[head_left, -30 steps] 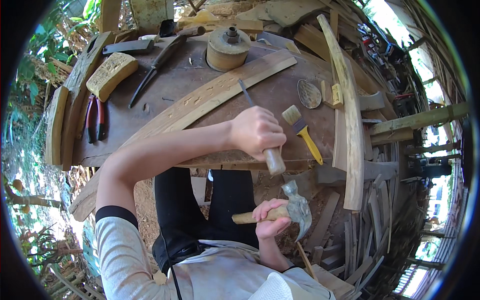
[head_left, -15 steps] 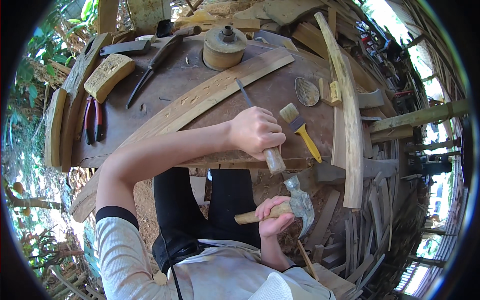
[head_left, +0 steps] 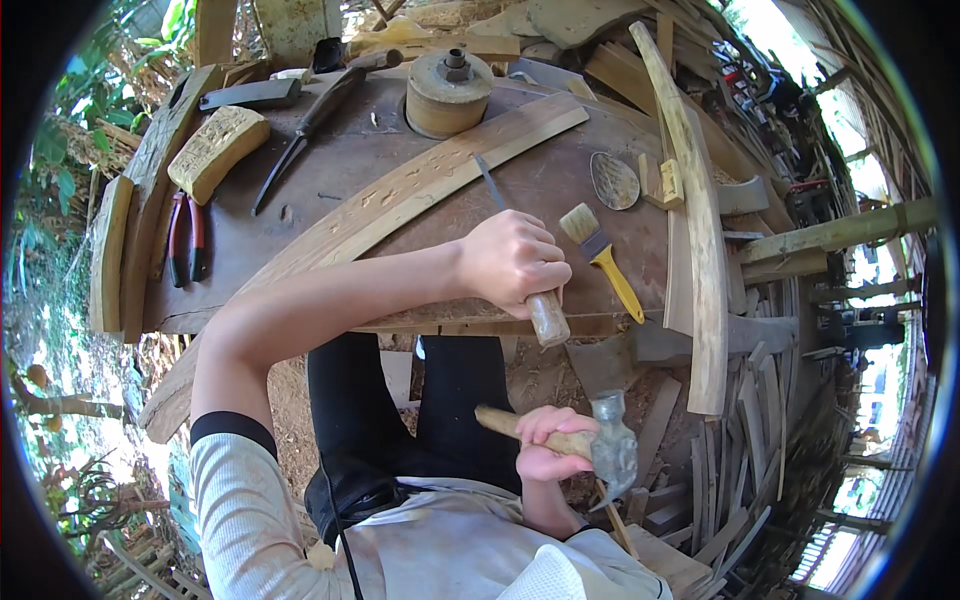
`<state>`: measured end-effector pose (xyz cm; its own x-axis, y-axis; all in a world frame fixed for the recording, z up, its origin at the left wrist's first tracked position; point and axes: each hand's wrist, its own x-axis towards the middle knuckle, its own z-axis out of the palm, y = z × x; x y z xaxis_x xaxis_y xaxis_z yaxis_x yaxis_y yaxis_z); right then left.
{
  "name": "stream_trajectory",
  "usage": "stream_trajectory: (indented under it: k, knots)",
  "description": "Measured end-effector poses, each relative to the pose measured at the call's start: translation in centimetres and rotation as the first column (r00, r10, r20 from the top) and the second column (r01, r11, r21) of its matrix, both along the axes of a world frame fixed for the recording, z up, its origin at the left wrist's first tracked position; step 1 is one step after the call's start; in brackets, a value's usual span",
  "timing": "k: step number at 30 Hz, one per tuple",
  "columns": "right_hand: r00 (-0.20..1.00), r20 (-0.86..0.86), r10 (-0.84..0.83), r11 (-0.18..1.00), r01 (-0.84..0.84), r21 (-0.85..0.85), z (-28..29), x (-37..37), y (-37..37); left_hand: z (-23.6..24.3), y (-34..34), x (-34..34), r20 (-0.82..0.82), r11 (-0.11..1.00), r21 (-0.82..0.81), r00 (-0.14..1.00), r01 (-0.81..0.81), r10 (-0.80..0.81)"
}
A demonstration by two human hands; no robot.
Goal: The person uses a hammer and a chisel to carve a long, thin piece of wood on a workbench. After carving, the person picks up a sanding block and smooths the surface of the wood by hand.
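Note:
My left hand [head_left: 516, 264] is wrapped round the wooden handle of a chisel [head_left: 547, 318]. The chisel's thin blade points away from me, its tip on the near edge of a long, slightly curved wooden board [head_left: 400, 195] that has several gouged marks in its face. Lower down, my right hand [head_left: 552, 440] grips a claw hammer [head_left: 615, 450] by its wooden handle, close to the metal head. The hammer head is below and to the right of the chisel's butt, apart from it. A brush [head_left: 604, 258] with a yellow handle lies right of my left hand.
On the brown table [head_left: 330, 160] lie red-handled pliers [head_left: 187, 240], a wood block [head_left: 218, 150], a long dark knife-like tool [head_left: 318, 125] and an oval scoop-like piece [head_left: 614, 181]. A round wooden piece with a bolt [head_left: 447, 98] stands at the back. A long pole [head_left: 695, 230] borders the right side.
The hammer in my right hand has swung slightly down, away from the chisel, and its head has turned. My left hand and the chisel have hardly moved.

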<state>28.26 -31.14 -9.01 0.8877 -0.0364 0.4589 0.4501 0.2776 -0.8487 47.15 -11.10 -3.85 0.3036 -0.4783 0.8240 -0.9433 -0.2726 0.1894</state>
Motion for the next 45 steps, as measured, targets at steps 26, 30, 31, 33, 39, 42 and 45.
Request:
stream_trajectory:
  k: [26,30,31,33,39,42,45]
  knots:
    - [0.977,-0.206,0.046,0.998,-0.052,-0.023,0.9,1.1,1.3,0.3,0.5,0.3,-0.015,0.999,-0.03,0.999,-0.029,0.029]
    - [0.971,-0.23,0.071,0.988,-0.1,-0.117,0.3,2.0,0.7,1.0,0.9,0.3,-0.024,0.996,-0.083,0.999,-0.025,0.023]
    - [0.926,-0.369,0.084,0.961,-0.173,-0.216,1.4,2.1,0.5,1.0,0.9,0.5,-0.019,0.995,-0.096,1.0,-0.008,0.006]
    - [0.97,-0.244,-0.013,0.985,-0.03,-0.172,-1.0,1.7,0.9,0.9,0.5,0.1,-0.022,0.993,-0.108,0.998,-0.052,0.05]
    - [0.98,-0.197,0.007,0.988,-0.038,-0.153,-0.3,1.1,2.1,0.9,0.7,0.3,-0.036,0.992,-0.104,0.997,-0.065,0.061]
    - [0.995,-0.073,-0.065,0.996,0.069,0.05,0.4,0.2,1.9,0.7,0.8,0.1,-0.039,0.991,-0.112,0.996,-0.079,0.075]
    - [0.994,0.069,-0.084,0.996,0.081,0.047,0.5,1.1,1.8,0.9,0.6,0.4,-0.042,0.993,-0.106,0.998,-0.044,0.04]
